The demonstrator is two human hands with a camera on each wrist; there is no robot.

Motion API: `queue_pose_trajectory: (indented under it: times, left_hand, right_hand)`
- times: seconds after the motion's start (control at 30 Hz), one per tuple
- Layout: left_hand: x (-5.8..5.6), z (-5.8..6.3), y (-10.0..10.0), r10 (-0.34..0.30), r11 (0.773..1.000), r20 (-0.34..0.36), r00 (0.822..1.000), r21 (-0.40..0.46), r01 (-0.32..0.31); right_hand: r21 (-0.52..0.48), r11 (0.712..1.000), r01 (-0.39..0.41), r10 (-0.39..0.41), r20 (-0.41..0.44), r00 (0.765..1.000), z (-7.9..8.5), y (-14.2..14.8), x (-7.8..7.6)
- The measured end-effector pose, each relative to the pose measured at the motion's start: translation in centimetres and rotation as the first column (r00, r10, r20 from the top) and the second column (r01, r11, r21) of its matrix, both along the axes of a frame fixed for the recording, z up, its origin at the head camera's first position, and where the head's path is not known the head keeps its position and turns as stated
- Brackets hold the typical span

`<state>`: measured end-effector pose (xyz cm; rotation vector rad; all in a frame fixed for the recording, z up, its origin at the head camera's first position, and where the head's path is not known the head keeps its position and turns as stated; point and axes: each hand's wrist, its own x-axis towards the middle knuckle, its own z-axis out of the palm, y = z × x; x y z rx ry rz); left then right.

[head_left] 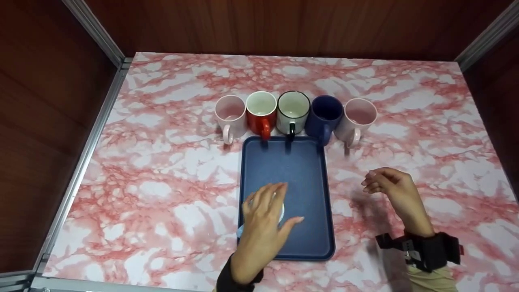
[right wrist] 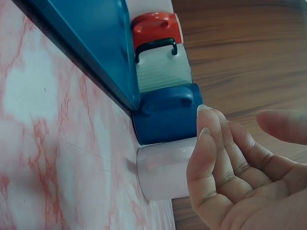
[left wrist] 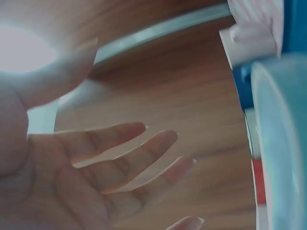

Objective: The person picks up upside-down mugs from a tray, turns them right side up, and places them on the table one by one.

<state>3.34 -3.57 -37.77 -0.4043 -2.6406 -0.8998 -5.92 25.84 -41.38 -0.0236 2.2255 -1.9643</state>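
My left hand point(head_left: 263, 223) hovers over the lower left of a blue tray point(head_left: 300, 170), its fingers fairly straight and thumb spread. Beneath it, mostly hidden in the head view, is a light blue mug point(head_left: 240, 231), with only bits of it showing. The left wrist view has that mug's rim point(left wrist: 268, 86) at the right, apart from the fingers. To the right of the tray, my right hand point(head_left: 399, 194) is held above the table with loosely bent fingers and nothing in them. Nearest to it stands a pink mug point(right wrist: 163, 167).
Behind the tray runs a row of upright mugs, handles toward me: pink point(head_left: 237, 126), red point(head_left: 254, 125), white with black handle point(head_left: 286, 123), dark blue point(head_left: 316, 126) and the other pink one. Wooden panels point(head_left: 284, 28) enclose the marbled table point(head_left: 170, 170).
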Motion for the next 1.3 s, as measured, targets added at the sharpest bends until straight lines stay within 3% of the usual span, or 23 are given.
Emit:
queue_pose_trajectory:
  times: [0.17, 0.4, 0.7, 1.03, 1.3]
  left_hand:
    - [0.9, -0.7, -1.9, 0.059, 0.998, 0.048, 0.997, 0.008, -0.059]
    - [1.6, -1.5, -3.5, 0.071, 0.997, 0.146, 0.987, 0.033, -0.077]
    - [2.2, -2.8, -4.8, 0.111, 0.993, 0.270, 0.956, 0.014, -0.119]
    - [1.9, -4.4, -5.4, 0.150, 0.989, 0.344, 0.927, -0.043, -0.144]
    - [1.7, -5.1, -5.8, 0.115, 0.993, 0.339, 0.934, -0.015, -0.118]
  right_hand:
    - [0.019, 1.000, -0.006, 0.006, -0.008, 1.000, 0.0, -0.1, 0.1]
    - [0.042, 0.999, -0.005, 0.005, -0.016, 1.000, -0.1, -0.2, 0.0]
    - [0.146, 0.989, -0.024, 0.028, -0.026, 0.999, -0.2, -0.4, 0.2]
    - [0.187, 0.981, -0.052, 0.073, -0.106, 0.992, -0.6, -1.8, 0.0]
    - [0.242, 0.966, -0.087, 0.130, -0.167, 0.977, -1.3, -2.9, 0.3]
